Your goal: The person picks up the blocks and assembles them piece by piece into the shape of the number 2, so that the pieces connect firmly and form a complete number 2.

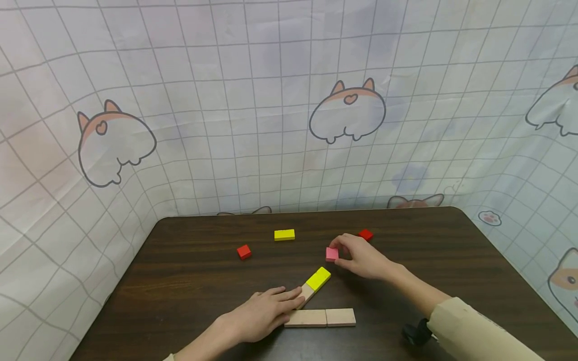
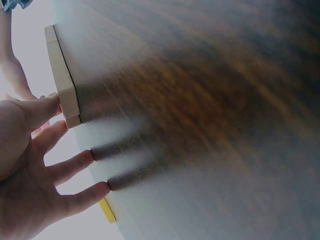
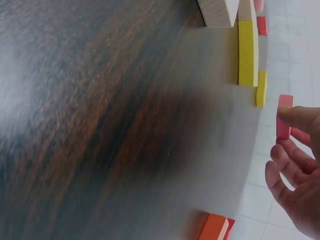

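Observation:
In the head view my right hand (image 1: 361, 258) pinches a small pink block (image 1: 331, 254) between thumb and fingers; the right wrist view shows this pink block (image 3: 284, 116) raised above the table. My left hand (image 1: 266, 313) lies with fingers stretched out, its fingertips at the left ends of the plain wooden blocks. Two of these, a longer block (image 1: 307, 319) and a shorter block (image 1: 340, 317), stand end to end in a row. A third wooden block (image 1: 305, 296) slants away from that row, partly covered by the fingers, with a yellow block (image 1: 318, 279) at its far end.
Farther back on the dark wooden table (image 1: 180, 281) lie a red block (image 1: 244, 251), another yellow block (image 1: 284, 234) and a second red block (image 1: 366, 234) just beyond the right hand. A patterned cloth (image 1: 280, 165) hangs behind the table. Something black (image 1: 416, 332) sits by the right sleeve.

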Available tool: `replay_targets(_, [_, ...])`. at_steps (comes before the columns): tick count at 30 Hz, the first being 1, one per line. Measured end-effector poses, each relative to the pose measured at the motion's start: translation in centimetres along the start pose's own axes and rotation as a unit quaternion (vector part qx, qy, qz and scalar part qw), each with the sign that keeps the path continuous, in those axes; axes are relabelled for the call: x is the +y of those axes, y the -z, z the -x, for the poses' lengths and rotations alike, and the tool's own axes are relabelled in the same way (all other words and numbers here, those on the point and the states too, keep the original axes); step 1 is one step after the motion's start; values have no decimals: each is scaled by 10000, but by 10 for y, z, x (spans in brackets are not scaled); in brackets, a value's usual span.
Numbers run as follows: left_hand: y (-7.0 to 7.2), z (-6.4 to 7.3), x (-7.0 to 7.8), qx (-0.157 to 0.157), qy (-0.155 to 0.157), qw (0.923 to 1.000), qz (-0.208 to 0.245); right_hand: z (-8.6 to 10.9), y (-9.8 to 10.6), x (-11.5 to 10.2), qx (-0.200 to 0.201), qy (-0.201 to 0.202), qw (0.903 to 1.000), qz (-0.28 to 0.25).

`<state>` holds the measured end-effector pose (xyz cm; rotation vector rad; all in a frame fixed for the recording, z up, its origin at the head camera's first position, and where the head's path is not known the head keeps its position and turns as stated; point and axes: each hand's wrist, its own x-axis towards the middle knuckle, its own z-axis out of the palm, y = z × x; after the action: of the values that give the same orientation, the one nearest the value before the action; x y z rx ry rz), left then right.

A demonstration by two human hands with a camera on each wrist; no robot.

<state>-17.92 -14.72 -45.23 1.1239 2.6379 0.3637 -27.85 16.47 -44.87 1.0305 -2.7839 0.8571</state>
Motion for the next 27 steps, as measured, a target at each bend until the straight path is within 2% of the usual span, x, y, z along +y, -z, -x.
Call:
replay_targets(8, [0,0,0,25,-17,10000,16,-3,-10,5,53,81,10000,18])
replay_targets(20, [0,0,1,46,-52,10000,-45,-4,-20,9,-38,-23,10000,21])
replay_targets(27, [0,1,1,81,-61,9999,-60,-3,-26,12,-317,-204,9993,47])
